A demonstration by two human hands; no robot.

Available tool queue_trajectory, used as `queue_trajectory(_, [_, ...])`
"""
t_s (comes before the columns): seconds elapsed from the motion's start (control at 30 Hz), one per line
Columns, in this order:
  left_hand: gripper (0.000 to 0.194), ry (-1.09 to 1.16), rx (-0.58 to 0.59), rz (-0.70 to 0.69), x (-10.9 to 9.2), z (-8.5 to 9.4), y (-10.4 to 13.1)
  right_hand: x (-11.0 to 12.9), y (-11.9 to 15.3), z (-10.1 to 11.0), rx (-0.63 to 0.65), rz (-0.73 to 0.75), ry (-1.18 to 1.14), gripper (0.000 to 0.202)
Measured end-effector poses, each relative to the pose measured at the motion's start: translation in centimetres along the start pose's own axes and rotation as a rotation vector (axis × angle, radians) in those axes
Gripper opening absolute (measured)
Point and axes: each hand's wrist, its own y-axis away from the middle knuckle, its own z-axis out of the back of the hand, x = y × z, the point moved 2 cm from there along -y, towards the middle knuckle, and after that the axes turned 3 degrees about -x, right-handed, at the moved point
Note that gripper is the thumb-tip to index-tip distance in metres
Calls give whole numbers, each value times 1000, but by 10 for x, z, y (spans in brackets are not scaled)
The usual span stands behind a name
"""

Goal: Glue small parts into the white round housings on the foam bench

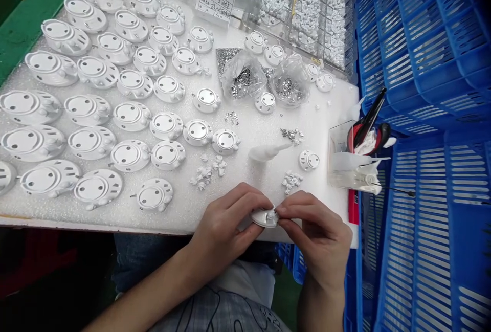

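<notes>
A small white oval part [264, 218] is held just above the table's front edge. My left hand [226, 222] grips its left side between thumb and fingers. At the right edge of the same part, my right hand [320, 229] pinches with thumb and index finger; any tiny piece between those fingertips is hidden. Behind my hands stands a translucent white squeeze bottle [263, 154] with a thin nozzle. Small white pieces lie in a pile [292, 181] near my right hand and in another pile [207, 174] to the left. A similar white part [309, 160] lies farther right.
Rows of white oval parts [130, 115] cover the left of the white foam sheet [184, 214]. Bags of small metal pieces [242, 77] lie behind. A clear container [339, 171] with scissors [370, 135] stands right, beside blue crates [422, 189]. Divided trays [307, 9] line the back.
</notes>
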Motion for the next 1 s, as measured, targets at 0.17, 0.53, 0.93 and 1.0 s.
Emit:
queue_trajectory(0.17, [22, -9, 8, 23, -1, -1, 0, -3, -2, 2, 11, -55, -31, 13])
queue_trajectory(0.53, [27, 68, 41, 113, -2, 5, -3, -3, -5, -9, 80, -177, -158, 2])
queue_trajectory(0.93, [34, 83, 51, 100, -1, 5, -2, -7, -9, -12, 166, -224, -287, 9])
queue_trajectory(1.0, [38, 85, 67, 89, 0, 5, -1, -8, -9, -14, 162, -232, -290, 14])
